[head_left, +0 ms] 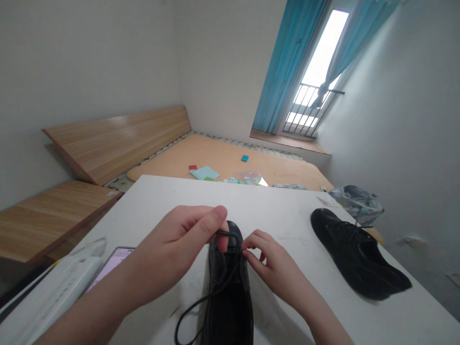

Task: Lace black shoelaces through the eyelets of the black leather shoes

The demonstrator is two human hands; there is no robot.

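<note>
This is a small bedroom in a home, perhaps a rented flat or dormitory room. A bed with a bare wooden base [223,158] and a wood-grain headboard [118,143] fills the far end, with a few coloured paper squares [204,172] lying on it. Plain white walls [89,62] surround it. Blue curtains [283,72] hang beside a glazed balcony door [319,62] with a metal railing [312,110]. A white desk [273,211] stands in the foreground, with a power strip [61,287] on it.
</note>
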